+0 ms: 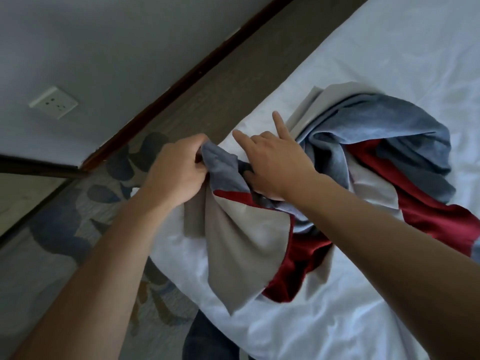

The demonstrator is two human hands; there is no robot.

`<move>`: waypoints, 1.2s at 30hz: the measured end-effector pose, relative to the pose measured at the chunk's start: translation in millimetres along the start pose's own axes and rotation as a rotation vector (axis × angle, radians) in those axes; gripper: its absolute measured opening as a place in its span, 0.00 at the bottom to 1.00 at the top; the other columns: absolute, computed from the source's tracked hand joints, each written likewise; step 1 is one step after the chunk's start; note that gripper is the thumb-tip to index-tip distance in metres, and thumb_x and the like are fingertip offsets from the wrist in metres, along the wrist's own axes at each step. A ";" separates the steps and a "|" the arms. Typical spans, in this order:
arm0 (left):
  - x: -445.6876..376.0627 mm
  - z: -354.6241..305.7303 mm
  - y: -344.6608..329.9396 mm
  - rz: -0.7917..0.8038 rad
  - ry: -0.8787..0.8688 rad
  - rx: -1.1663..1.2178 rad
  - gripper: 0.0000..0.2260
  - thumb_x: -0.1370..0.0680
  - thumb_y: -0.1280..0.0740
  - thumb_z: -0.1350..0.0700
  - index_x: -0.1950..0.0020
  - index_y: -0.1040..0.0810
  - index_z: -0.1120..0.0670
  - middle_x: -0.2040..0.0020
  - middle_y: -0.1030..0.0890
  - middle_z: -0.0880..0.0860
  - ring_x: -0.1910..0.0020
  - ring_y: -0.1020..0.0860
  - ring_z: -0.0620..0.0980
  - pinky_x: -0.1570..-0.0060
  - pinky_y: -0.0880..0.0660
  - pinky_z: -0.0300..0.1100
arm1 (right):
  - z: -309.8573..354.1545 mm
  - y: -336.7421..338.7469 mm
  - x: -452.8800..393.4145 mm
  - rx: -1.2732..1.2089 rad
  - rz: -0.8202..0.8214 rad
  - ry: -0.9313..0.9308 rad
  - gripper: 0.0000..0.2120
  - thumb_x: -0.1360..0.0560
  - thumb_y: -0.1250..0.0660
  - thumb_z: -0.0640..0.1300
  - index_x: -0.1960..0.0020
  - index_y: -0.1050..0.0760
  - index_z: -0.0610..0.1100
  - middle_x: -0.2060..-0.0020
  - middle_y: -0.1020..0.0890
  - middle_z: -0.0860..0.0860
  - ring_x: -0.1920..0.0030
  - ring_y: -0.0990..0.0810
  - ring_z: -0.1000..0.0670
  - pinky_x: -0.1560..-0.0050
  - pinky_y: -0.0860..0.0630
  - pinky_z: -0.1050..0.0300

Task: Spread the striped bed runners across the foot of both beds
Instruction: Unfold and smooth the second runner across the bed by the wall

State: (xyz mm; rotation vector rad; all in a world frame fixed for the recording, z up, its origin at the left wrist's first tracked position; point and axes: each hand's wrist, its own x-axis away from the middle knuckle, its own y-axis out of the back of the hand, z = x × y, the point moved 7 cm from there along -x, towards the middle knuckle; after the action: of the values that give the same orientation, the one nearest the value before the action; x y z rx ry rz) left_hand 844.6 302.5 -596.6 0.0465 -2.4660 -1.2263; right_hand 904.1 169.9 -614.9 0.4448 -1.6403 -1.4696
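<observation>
A crumpled bed runner (384,141) with blue, red and beige stripes lies bunched on the white bed (389,61), near its corner. My left hand (179,167) grips a blue edge of the runner and lifts it off the sheet. My right hand (272,162) pinches the same fold just beside it, with the index and little fingers sticking out straight. A beige and red part of the runner hangs down below both hands.
A grey wall with a white socket (53,102) and a dark skirting board (181,79) runs to the left of the bed. Patterned blue and beige carpet (65,229) covers the narrow floor strip between wall and bed. My legs show at the bottom edge.
</observation>
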 end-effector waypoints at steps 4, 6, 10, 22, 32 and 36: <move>-28.4 -2.9 28.1 -0.064 -0.090 0.202 0.03 0.24 0.37 0.59 0.56 0.25 0.57 0.64 0.23 0.53 0.67 0.26 0.49 0.68 0.31 0.37 | -23.9 19.0 -28.7 -0.069 -0.049 -0.108 0.11 0.23 0.42 0.45 0.45 0.24 0.44 0.65 0.21 0.48 0.55 0.20 0.44 0.22 0.53 0.40; -55.6 1.0 35.9 -0.044 -0.039 0.231 0.05 0.24 0.38 0.61 0.54 0.23 0.52 0.61 0.20 0.51 0.63 0.22 0.50 0.65 0.26 0.49 | -36.3 32.0 -42.2 -0.068 -0.091 -0.153 0.06 0.24 0.41 0.43 0.53 0.25 0.45 0.70 0.27 0.50 0.59 0.21 0.44 0.22 0.49 0.42; -110.8 4.2 40.3 0.010 0.127 0.248 0.13 0.20 0.43 0.59 0.50 0.19 0.52 0.53 0.17 0.49 0.57 0.20 0.48 0.56 0.24 0.50 | -63.5 46.8 -67.5 -0.098 -0.099 -0.246 0.04 0.25 0.39 0.45 0.58 0.33 0.47 0.70 0.30 0.50 0.57 0.22 0.43 0.24 0.46 0.43; -183.5 71.7 51.5 -0.192 0.312 0.004 0.10 0.22 0.36 0.59 0.55 0.25 0.43 0.55 0.23 0.44 0.64 0.30 0.41 0.68 0.37 0.36 | -72.5 39.0 -138.4 -0.262 -0.088 -0.225 0.13 0.22 0.41 0.57 0.50 0.24 0.49 0.65 0.22 0.53 0.54 0.21 0.47 0.28 0.39 0.45; -171.4 -11.2 -12.0 -0.018 0.080 0.133 0.10 0.21 0.37 0.55 0.43 0.23 0.44 0.45 0.24 0.41 0.51 0.25 0.42 0.54 0.30 0.39 | -130.1 30.1 -105.8 -0.064 -0.065 -0.288 0.15 0.20 0.42 0.56 0.43 0.23 0.48 0.47 0.18 0.48 0.39 0.24 0.44 0.25 0.44 0.41; -158.0 -86.4 -28.2 0.030 -0.096 0.197 0.07 0.22 0.35 0.51 0.44 0.22 0.45 0.48 0.22 0.42 0.52 0.24 0.41 0.48 0.26 0.44 | -160.5 41.8 -61.3 -0.038 -0.178 -0.395 0.15 0.21 0.42 0.51 0.45 0.21 0.45 0.48 0.18 0.46 0.41 0.24 0.42 0.25 0.45 0.43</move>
State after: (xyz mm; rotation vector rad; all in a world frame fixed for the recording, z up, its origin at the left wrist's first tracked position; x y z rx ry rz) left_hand 1017.4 250.5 -622.6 0.0032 -2.6536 -0.9908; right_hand 1075.3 125.9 -609.3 0.2965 -1.9126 -1.8063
